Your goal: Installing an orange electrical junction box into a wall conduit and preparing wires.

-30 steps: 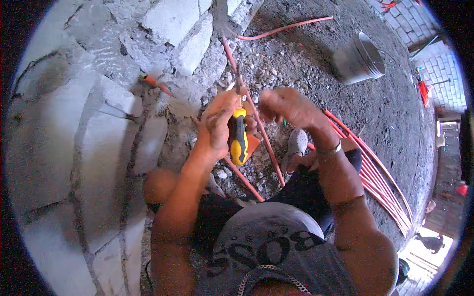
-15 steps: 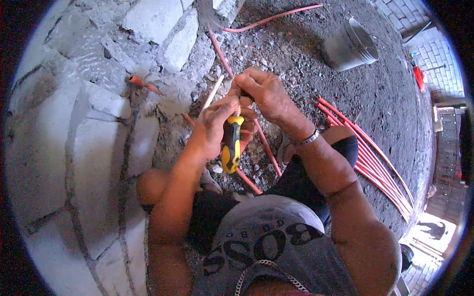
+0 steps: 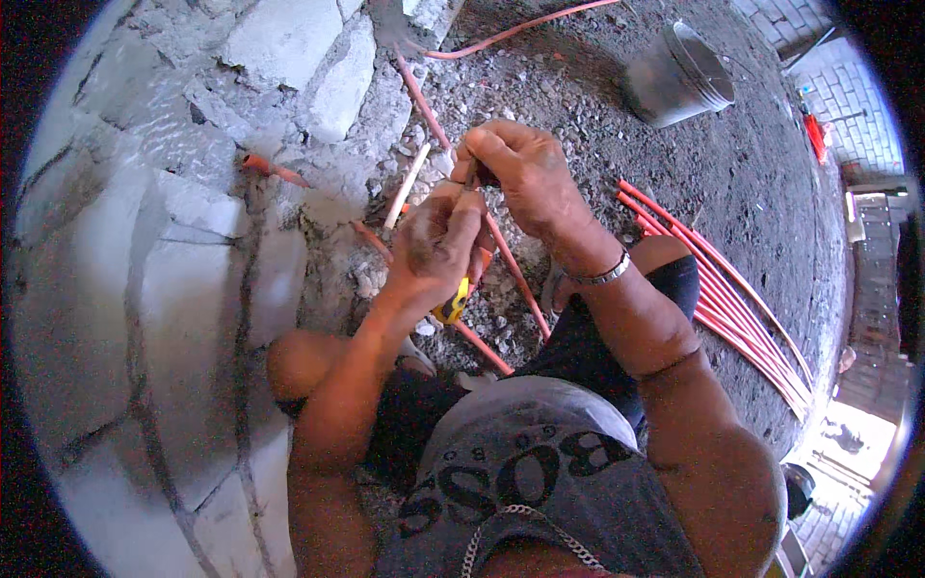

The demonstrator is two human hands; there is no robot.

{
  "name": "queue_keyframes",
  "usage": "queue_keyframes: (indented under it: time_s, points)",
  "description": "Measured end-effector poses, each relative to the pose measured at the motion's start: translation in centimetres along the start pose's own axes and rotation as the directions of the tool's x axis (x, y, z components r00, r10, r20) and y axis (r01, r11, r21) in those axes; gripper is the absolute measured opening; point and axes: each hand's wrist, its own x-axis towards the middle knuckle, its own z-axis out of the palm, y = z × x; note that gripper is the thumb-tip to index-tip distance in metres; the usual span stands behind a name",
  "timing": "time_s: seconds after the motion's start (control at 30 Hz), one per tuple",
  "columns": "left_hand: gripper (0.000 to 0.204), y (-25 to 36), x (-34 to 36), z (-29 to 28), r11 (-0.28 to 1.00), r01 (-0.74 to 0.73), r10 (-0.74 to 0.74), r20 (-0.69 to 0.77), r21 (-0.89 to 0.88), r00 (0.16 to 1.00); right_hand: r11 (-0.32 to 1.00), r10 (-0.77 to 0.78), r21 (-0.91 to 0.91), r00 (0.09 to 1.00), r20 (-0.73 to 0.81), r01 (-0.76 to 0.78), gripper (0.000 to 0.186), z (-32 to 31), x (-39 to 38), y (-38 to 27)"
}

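Yellow-handled tool (image 3: 452, 307) (mostly hidden) in hands (image 3: 436, 247)

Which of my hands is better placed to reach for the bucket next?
Probably your right hand, though it looks busy too: it is nearer the bucket, while your left hand holds a yellow tool.

Both hands meet in front of the body, fingers bent and working close together.
The left forearm (image 3: 352, 361) slants up and inward to the left hand (image 3: 436, 236), its back partly toward the camera, fingers curled in, thumb stretched forward. The right elbow is bent outward; the right forearm (image 3: 641, 313) angles inward to the right hand (image 3: 528, 178), knuckles up, thumb and forefinger drawn together just beyond the left fingertips.
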Motion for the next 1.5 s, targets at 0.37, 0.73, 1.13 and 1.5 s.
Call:
queue_keyframes:
  time_s: [0.37,0.73,1.13,1.5]
  points:
    - [0.029,-0.2,0.3,-0.4,0.999,0.013,-0.013,0.011,-0.034,1.000,0.650,-0.433,-0.566,0.859,0.273,0.507,0.022,-0.5,0.9,1.0]
    - [0.027,-0.5,0.4,-0.6,0.988,-0.149,0.153,0.103,-0.046,0.983,0.949,-0.197,-0.231,0.976,0.095,0.214,0.034,-0.7,1.8,0.1]
    - [0.038,0.6,2.2,-5.2,0.771,-0.377,0.112,-0.474,-0.513,0.873,0.993,-0.118,0.065,0.905,0.410,0.100,0.055,6.3,-0.7,5.7]
    - [0.043,1.0,1.6,-5.6,0.742,-0.363,0.174,-0.362,-0.563,0.916,0.821,0.232,0.379,0.856,0.462,-0.427,0.060,5.9,-2.7,1.6]
